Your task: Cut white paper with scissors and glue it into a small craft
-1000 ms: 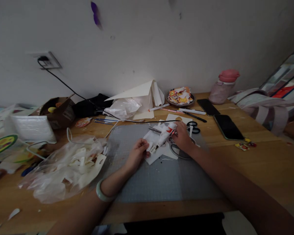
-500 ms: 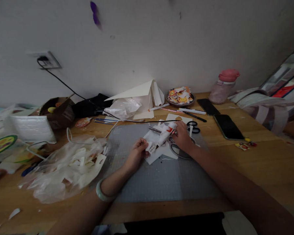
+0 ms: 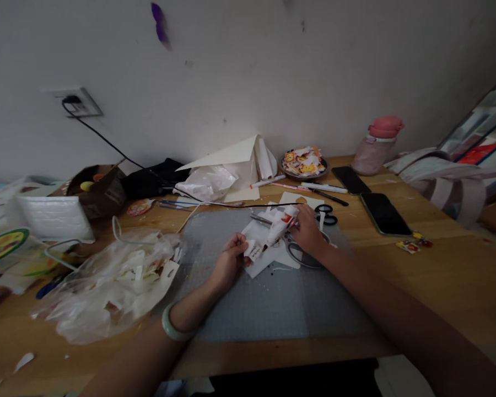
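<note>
"Step?"
"Dabbing, I'd say: my left hand [image 3: 231,256] pinches the card [image 3: 254,252] over the mat [image 3: 248,309], right hand [image 3: 308,230] closed on the tube [image 3: 278,225], card's two o'clock."
"Next?"
"Steady pressure, probably."

a rounded, pale green bangle [image 3: 168,326] circles the left wrist [image 3: 187,317].

A white tube [image 3: 278,226] tilts down toward a small dotted card [image 3: 254,251].

Left forearm [image 3: 144,350] angled inward, left hand [image 3: 229,260] in a pinch, right forearm [image 3: 388,306] stretched forward, right hand [image 3: 308,231] gripping
</note>
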The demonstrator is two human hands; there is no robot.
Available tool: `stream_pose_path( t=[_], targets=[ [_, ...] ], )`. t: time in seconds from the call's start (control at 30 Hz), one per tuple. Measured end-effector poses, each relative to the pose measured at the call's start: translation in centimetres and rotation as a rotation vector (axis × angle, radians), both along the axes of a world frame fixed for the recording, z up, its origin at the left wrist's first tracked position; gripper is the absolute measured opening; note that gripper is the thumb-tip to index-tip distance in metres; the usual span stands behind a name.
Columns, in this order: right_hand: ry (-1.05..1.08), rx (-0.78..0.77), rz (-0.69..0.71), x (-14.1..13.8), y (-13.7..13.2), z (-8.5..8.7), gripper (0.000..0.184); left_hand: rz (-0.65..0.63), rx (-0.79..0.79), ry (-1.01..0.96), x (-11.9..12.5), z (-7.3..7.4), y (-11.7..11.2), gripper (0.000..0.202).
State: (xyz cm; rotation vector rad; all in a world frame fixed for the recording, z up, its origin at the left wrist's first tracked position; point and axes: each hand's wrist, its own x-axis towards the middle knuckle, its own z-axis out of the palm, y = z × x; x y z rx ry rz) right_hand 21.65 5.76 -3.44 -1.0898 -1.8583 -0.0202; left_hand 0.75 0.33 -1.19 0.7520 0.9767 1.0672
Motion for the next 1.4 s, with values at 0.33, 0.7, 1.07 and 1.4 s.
stream_pose_path(
  t=[0.33,0.7,1.07,1.4],
  targets=[
    [0.002,0.013,-0.001,0.0,0.1,-0.1,0.023,-0.013,0.001,-0.016,0.0,0.1,0.0,0.021],
    [0.179,-0.101,-0.053,0.4,0.6,-0.7,0.015,-0.056,0.015,0.017,0.0,-0.1,0.0,0.024],
    [0.565,-0.283,-0.091,0.2,1.4,-0.5,0.023,-0.261,0.354,0.564,-0.3,-0.7,0.1,0.016],
    [0.599,-0.289,-0.087,0.2,1.4,-0.4,0.028,-0.425,0.566,0.929,-0.5,-0.7,0.2,0.021]
  ],
)
